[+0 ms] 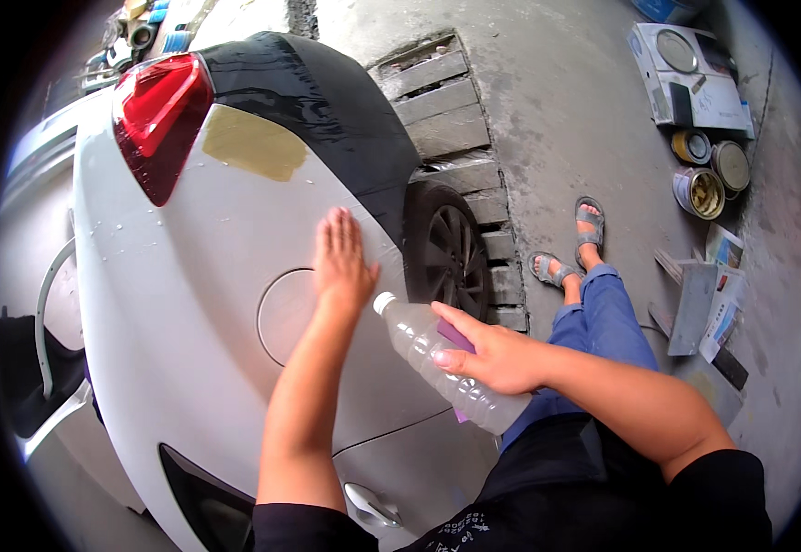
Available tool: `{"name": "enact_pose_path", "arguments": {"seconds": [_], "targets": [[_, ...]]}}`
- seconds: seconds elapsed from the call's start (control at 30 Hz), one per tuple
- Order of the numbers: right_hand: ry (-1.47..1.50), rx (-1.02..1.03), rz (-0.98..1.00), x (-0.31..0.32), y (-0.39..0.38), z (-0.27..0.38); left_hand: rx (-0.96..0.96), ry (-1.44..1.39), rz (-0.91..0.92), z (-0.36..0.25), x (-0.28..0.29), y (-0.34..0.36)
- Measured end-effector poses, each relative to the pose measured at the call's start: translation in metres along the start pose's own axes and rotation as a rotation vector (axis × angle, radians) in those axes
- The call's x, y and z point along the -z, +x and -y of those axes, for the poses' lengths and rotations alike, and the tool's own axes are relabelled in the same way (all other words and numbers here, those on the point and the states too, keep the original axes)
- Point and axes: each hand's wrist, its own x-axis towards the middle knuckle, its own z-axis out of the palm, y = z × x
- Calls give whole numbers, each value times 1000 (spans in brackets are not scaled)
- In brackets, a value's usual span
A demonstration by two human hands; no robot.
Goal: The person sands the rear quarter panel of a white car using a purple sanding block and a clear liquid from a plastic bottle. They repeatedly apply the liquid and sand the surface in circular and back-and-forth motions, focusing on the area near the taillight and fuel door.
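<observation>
My left hand [345, 262] lies on the white rear side panel [225, 221] of a car, fingers stretched out and close together. It rests just above the round fuel flap [285, 313]. My right hand [492, 354] is closed around a clear plastic bottle [419, 336] with a white cap, tilted so the cap points toward the car. A purple sheet [456, 335] is pinched between that hand and the bottle. Ahead of my left hand is a tan filler patch [253, 144], between the red tail light [161, 110] and the wet black bumper [299, 92].
The car's rear wheel [451, 244] stands beside a slatted floor drain [446, 120]. Along the right wall are a white box [695, 78], open paint cans [699, 191] and leaning boards [695, 304]. A door handle [371, 504] shows at the lower edge.
</observation>
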Motion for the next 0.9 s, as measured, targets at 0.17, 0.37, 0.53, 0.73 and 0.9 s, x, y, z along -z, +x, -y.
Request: {"name": "enact_pose_path", "arguments": {"seconds": [0.17, 0.37, 0.53, 0.73, 0.9], "targets": [[58, 0, -4, 7, 6, 4, -211, -7, -38, -51, -34, -52], [128, 58, 16, 15, 11, 33, -420, -569, -109, -65, -54, -139], [205, 109, -13, 24, 22, 66, -240, -999, -251, -5, -15, -164], [35, 143, 14, 23, 36, 124, 70, -1038, -777, 85, 48, -154], [-177, 141, 42, 13, 46, 158, -99, -870, -961, 114, 67, -132]]}}
